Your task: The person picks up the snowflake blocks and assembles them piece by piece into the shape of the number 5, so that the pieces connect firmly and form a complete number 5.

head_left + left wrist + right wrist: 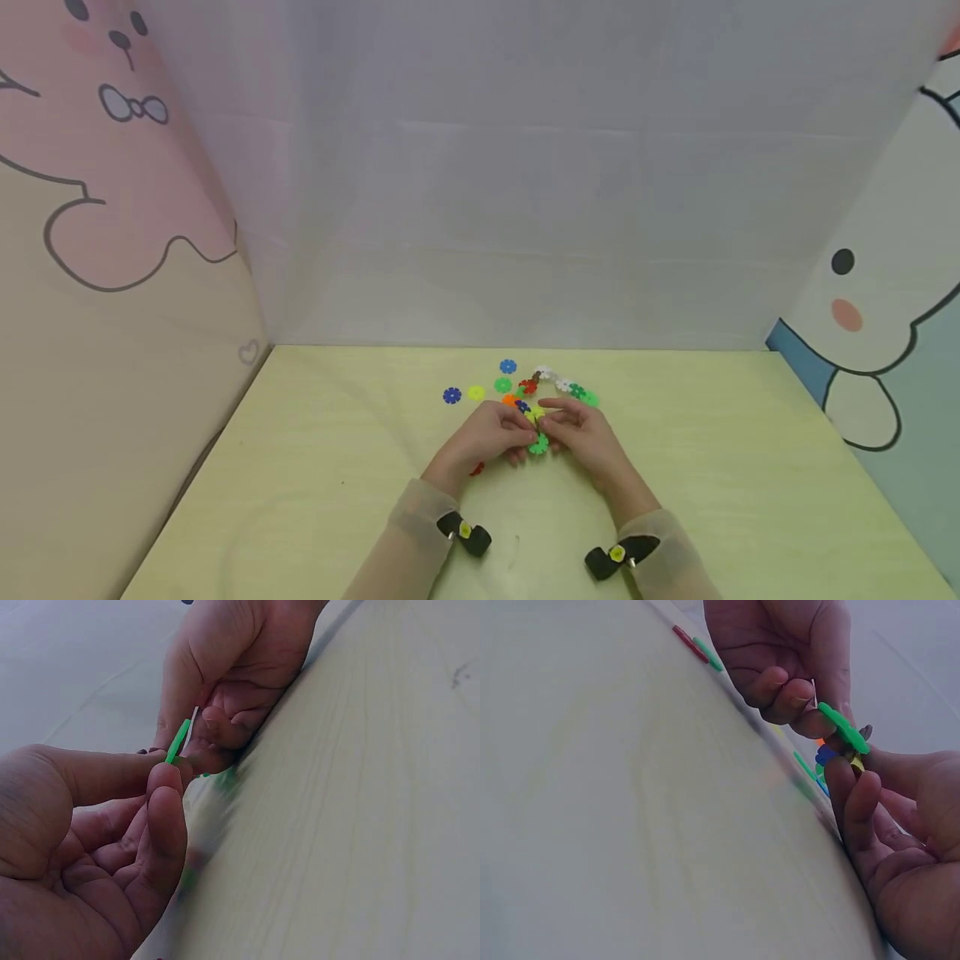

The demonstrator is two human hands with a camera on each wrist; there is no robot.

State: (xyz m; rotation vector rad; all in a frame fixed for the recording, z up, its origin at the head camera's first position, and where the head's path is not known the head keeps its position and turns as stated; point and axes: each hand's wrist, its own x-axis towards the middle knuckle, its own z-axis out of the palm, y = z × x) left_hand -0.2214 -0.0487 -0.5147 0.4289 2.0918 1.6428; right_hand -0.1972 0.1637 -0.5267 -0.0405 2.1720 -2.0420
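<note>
My two hands meet over the table in the head view, fingertips close together. The left hand (491, 435) pinches a green flower-shaped notched disc (538, 444) between thumb and fingers. Opposite it, the right hand (583, 432) pinches a yellow notched disc (857, 762), set against the green one. In the left wrist view the green disc (177, 741) appears edge-on at the fingertips. Beyond the hands a curved row of overlapping discs runs from a dark blue disc (522, 406) past a red disc (528, 387) and a white disc (564, 384) to a light green disc (590, 399).
Loose discs lie left of the row: a blue disc (507, 366), a green disc (503, 385), a yellow disc (476, 392) and a dark blue disc (452, 395). A red disc (477, 469) is partly hidden by the left wrist. Curtain-like walls enclose the pale table (315, 450).
</note>
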